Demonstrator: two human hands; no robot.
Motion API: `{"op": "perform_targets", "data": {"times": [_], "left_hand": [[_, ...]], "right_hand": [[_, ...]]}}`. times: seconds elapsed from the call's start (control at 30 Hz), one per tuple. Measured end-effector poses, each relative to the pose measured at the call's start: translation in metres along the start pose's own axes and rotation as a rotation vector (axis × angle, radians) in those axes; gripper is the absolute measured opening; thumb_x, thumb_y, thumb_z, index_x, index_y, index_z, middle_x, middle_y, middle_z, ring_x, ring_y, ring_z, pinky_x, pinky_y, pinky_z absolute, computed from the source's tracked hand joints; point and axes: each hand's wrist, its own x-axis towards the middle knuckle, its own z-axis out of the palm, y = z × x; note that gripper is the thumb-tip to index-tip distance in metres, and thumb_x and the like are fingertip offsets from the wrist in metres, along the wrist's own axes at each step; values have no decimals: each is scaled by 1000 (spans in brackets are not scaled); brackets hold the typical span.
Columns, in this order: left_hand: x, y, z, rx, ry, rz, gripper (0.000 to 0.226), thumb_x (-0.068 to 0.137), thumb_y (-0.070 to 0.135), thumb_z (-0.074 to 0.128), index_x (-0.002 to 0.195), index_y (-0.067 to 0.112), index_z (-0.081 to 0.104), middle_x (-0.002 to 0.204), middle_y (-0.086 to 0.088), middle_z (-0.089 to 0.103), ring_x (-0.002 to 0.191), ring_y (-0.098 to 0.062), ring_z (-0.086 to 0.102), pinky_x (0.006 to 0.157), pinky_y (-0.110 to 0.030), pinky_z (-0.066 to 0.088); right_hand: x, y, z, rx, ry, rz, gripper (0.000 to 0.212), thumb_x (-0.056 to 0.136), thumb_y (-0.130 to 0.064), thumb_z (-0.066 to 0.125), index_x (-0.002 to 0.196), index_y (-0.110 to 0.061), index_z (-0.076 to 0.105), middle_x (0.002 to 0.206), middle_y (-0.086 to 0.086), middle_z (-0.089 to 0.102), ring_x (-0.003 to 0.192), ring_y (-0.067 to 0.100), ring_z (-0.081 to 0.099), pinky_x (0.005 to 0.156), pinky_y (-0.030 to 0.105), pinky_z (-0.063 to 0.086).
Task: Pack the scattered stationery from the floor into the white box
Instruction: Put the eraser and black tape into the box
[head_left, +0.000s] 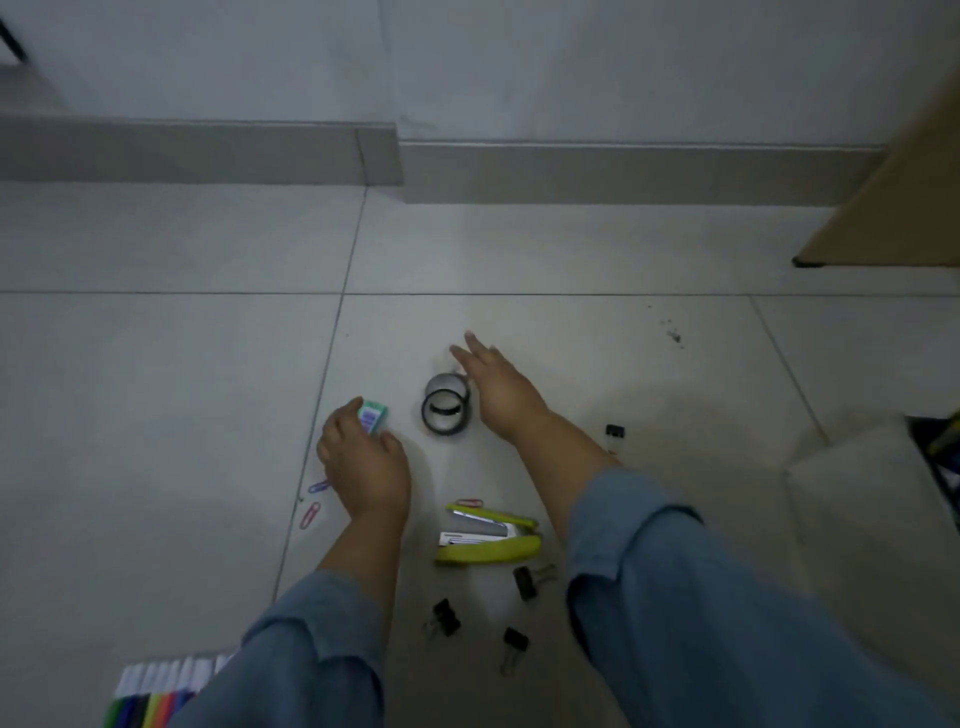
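You have wide bare floor (597, 322) beyond and right of the tape rolls (445, 408). Nearer you, the green stapler (488, 535) and black binder clips (524, 582) crowd the gap between your forearms; paper clips (311, 512) lie just left of your left hand (363, 467), which grips a small green box (373, 415).

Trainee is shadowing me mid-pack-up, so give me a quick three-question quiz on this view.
1. True or false: the left hand grips the small green box.
2. Fill in: the lime-green stapler lies ___ the two forearms.
3. What is nearest the open right hand? A) markers B) tape rolls C) paper clips
Key: 1 true; 2 between; 3 B.
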Motion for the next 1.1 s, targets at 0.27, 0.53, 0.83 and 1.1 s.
{"op": "perform_targets", "data": {"times": [0.27, 0.53, 0.83, 1.1], "left_hand": [[14, -13, 4, 248, -147, 111, 41, 91, 12, 49, 131, 23, 51, 137, -4, 49, 119, -30, 40, 95, -37, 36], [-27, 38, 4, -368, -12, 58, 38, 96, 12, 43, 134, 16, 47, 124, -20, 50, 108, -30, 53, 92, -27, 38], [-144, 162, 26, -740, -374, 117, 36, 96, 15, 45, 131, 20, 45, 107, -2, 52, 87, -17, 54, 80, -34, 49], [-246, 222, 40, -721, -786, 336, 34, 92, 4, 49, 122, 21, 53, 109, -3, 55, 91, -18, 60, 86, -37, 54]], "right_hand": [[3, 17, 13, 104, 65, 103, 40, 99, -19, 38, 137, -10, 46, 150, 6, 38, 138, 21, 34, 111, 23, 20], [-80, 16, 2, 470, 501, 194, 27, 93, -1, 49, 115, 2, 63, 116, 21, 62, 109, 31, 59, 95, 31, 44], [-221, 36, -95, 789, 915, 269, 13, 88, -7, 58, 97, -15, 65, 91, 1, 67, 85, 21, 66, 78, 28, 56], [-316, 110, -159, 827, 1126, 399, 18, 89, -5, 57, 106, -11, 61, 105, 15, 68, 96, 26, 66, 78, 28, 54]]}}
